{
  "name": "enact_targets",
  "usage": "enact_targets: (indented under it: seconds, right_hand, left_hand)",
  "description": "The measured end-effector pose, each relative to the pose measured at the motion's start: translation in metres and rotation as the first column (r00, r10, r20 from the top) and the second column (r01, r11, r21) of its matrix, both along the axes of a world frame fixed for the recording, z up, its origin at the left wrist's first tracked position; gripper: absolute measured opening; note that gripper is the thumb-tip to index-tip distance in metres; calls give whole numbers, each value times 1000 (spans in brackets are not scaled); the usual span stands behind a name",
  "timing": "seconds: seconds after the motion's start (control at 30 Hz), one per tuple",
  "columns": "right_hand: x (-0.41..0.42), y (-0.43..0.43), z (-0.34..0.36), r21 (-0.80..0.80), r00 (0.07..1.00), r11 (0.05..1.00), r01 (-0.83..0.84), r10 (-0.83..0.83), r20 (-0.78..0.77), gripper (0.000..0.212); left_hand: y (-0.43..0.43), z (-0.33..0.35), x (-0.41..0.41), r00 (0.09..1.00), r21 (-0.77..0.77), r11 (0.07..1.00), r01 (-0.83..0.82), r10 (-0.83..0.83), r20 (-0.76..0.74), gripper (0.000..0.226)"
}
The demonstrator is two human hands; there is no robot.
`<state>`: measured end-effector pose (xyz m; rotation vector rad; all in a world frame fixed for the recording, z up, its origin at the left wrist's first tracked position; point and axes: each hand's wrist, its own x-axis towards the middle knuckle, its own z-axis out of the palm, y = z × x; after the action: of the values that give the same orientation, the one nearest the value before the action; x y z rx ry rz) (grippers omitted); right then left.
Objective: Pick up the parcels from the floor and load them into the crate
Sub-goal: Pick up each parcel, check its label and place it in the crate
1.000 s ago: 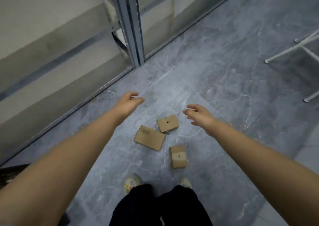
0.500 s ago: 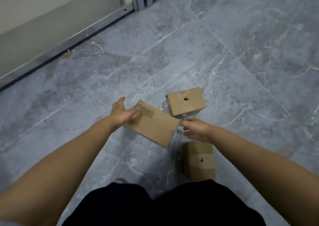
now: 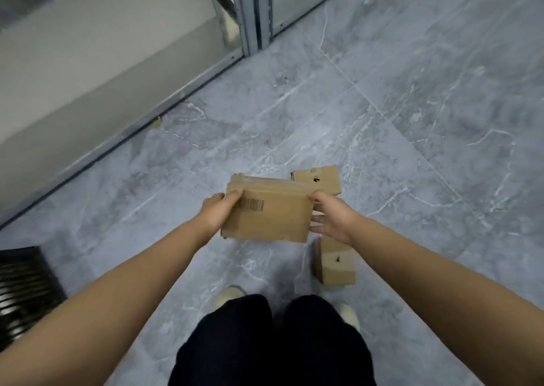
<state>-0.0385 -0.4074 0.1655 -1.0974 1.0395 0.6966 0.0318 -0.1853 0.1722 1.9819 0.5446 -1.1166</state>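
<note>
Both hands hold the flat brown cardboard parcel (image 3: 273,212) with a barcode above the grey marbled floor (image 3: 412,120): the left hand (image 3: 217,212) grips its left edge, the right hand (image 3: 329,217) pinches its right edge. That right hold looks shallow to me; a quick swing could drop that side. Three parcels: this one, a small brown cardboard box (image 3: 319,179) just beyond it, a second small cardboard box (image 3: 335,265) just below its right corner. One black slatted crate (image 3: 23,285), probably, sits well left of it.

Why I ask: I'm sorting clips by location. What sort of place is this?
Probably a storeroom or warehouse corner, though that is a guess: a metal racking upright by the wall, a barcoded cardboard parcel, and a black slatted crate on the grey tiled floor.
</note>
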Motion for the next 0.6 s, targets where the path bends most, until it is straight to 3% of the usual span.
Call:
enact_targets:
  seconds: [0.13,0.23,0.37,0.47,0.6]
  right_hand:
    - [19,0,141,-5,991,993,119,-119,63,38]
    - [30,-1,247,-39,982,985,168,-163,98,38]
    - [43,-9,380,-83,961,979,187,-164,225,42]
    - [53,-14,472,-109,918,973,201,-148,368,37]
    - [72,-13,572,-163,846,957,238,-121,520,29]
  left_hand:
    - [-3,145,22,997,-47,998,-44,47,57,64]
    - [-5,250,39,980,-142,985,-99,121,160,42]
    - [-14,381,57,952,-273,951,-142,207,227,48]
    - [-23,479,68,915,-400,901,-168,293,276,43]
    - [-23,573,84,813,-449,886,-117,345,469,32]
